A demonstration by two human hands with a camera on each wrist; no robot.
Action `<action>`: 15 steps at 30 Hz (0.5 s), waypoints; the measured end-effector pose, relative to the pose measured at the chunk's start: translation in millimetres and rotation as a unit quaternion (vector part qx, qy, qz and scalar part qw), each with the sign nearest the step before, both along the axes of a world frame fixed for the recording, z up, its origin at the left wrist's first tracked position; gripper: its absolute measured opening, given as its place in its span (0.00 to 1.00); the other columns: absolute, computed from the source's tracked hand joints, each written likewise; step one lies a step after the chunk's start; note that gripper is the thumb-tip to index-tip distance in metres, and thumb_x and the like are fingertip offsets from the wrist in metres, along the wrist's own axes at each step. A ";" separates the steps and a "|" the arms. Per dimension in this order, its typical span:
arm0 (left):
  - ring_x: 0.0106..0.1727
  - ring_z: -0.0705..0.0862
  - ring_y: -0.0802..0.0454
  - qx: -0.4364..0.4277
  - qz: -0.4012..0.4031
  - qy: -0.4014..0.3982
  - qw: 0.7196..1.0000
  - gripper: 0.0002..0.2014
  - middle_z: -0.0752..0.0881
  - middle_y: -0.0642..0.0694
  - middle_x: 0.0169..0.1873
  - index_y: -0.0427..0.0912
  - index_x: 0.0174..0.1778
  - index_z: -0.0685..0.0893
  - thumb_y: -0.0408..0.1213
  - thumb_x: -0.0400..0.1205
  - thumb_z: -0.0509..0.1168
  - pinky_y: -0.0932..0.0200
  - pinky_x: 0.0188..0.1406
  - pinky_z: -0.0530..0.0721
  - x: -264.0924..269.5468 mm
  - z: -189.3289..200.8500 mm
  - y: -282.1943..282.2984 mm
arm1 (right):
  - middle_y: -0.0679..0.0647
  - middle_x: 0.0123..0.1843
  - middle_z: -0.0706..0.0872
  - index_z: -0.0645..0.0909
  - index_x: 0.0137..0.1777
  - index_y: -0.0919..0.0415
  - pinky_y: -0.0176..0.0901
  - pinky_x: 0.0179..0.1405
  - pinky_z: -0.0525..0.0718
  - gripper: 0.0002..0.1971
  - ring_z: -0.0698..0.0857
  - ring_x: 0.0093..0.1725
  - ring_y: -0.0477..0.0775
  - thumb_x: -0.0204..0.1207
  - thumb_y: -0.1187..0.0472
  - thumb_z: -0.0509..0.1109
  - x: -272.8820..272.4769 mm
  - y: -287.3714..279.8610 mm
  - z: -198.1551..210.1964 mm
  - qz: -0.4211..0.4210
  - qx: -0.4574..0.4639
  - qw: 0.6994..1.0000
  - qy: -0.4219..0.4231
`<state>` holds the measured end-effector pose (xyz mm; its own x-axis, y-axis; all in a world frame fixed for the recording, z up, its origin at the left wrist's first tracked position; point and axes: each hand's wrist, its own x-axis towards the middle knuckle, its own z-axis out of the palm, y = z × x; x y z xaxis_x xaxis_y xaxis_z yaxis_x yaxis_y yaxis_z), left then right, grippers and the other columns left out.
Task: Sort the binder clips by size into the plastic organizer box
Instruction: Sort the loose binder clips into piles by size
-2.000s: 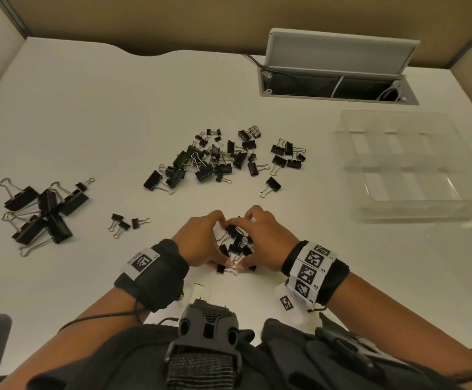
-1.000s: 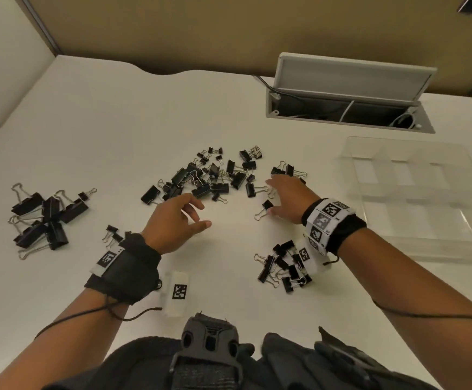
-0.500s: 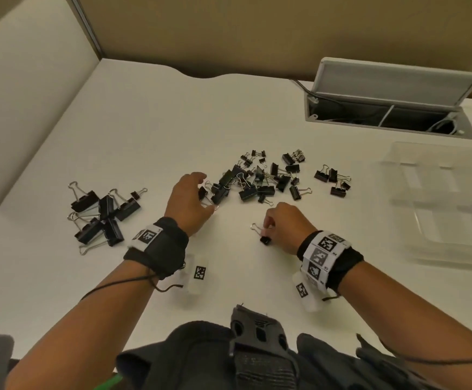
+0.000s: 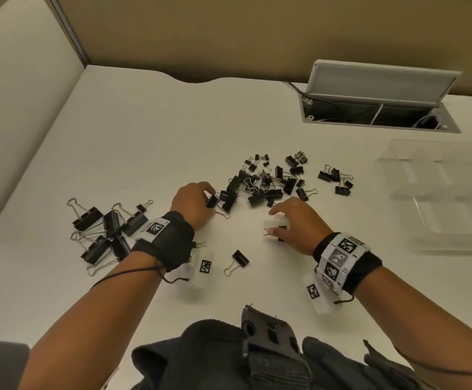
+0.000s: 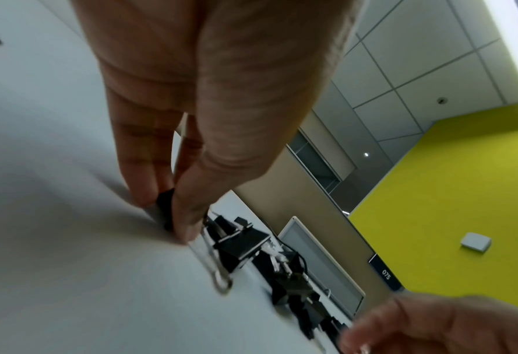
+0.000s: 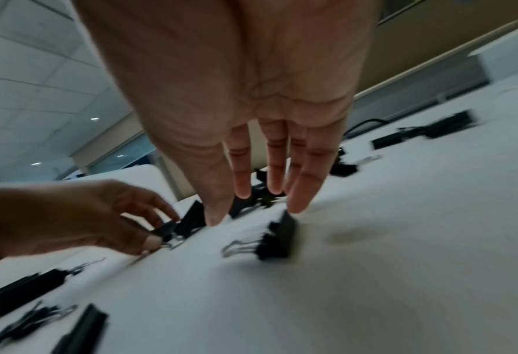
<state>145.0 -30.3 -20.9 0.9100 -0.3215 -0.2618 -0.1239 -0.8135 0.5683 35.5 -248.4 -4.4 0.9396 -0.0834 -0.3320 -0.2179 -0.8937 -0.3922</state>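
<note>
Sorting is mid-way: left hand (image 4: 194, 204) pinches a medium clip (image 4: 211, 201) at the edge of the mixed pile (image 4: 268, 181) mid-counter; right hand (image 4: 293, 223), fingers straight, hovers over another clip (image 6: 277, 239). The organizer box (image 4: 440, 198) sits at the right edge. Next, probably, drag each clip to its group.

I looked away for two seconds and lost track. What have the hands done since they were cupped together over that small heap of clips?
They parted and reached out toward the mixed pile. The left hand now pinches a medium clip at the pile's near edge; the right hand, fingers straight, has let go of a small clip lying under it. The large clips at the left and the organizer box have not been touched.
</note>
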 end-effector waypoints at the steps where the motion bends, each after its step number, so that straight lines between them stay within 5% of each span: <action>1: 0.53 0.83 0.44 -0.005 0.008 0.005 1.000 0.15 0.86 0.42 0.51 0.44 0.58 0.83 0.31 0.76 0.70 0.54 0.51 0.79 0.6 0.9 0.3 | 0.52 0.71 0.73 0.76 0.69 0.49 0.47 0.70 0.72 0.23 0.72 0.72 0.53 0.75 0.48 0.72 4.2 7.1 2.1 0.028 0.005 1.000 -0.012; 8: 0.56 0.82 0.40 0.013 -0.039 0.019 0.999 0.24 0.73 0.38 0.63 0.49 0.72 0.73 0.39 0.79 0.69 0.57 0.54 0.78 -9.8 1.5 7.6 | 0.52 0.84 0.56 0.62 0.81 0.49 0.54 0.78 0.65 0.33 0.54 0.83 0.56 0.78 0.58 0.70 47.3 55.9 5.2 0.228 -0.040 0.972 -0.029; 11: 0.53 0.82 0.41 0.047 -0.061 0.017 0.997 0.24 0.73 0.40 0.58 0.49 0.68 0.76 0.40 0.76 0.72 0.55 0.52 0.81 -17.6 -1.6 5.9 | 0.59 0.81 0.63 0.65 0.80 0.55 0.57 0.76 0.68 0.32 0.59 0.80 0.62 0.76 0.66 0.69 57.9 65.5 -0.8 0.268 -0.067 0.961 -0.023; 15: 0.47 0.80 0.41 0.085 -0.058 -0.029 0.994 0.12 0.75 0.38 0.55 0.41 0.58 0.78 0.30 0.79 0.66 0.56 0.46 0.79 -19.4 -3.8 4.2 | 0.59 0.63 0.76 0.76 0.71 0.58 0.51 0.60 0.79 0.22 0.73 0.65 0.61 0.77 0.68 0.67 57.3 61.6 -8.8 0.241 -0.091 0.964 -0.062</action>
